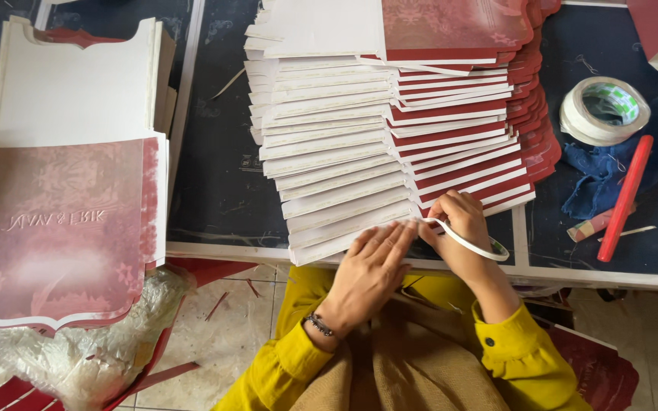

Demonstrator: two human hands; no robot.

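A fanned stack of red and white card covers [390,129] lies overlapped on the dark table [222,190]. My left hand [371,270] lies flat, fingers together, pressing on the nearest card's white edge. My right hand [458,228] pinches a thin white strip of tape [470,243] that runs from that card's edge and loops toward my wrist. Both sleeves are yellow.
A white tape roll [603,110] and a red stick [624,198] lie on a blue cloth [611,167] at right. A stack of red patterned shaped cards [70,228] sits at left over a crumpled plastic bag [78,354]. Tiled floor shows below the table edge.
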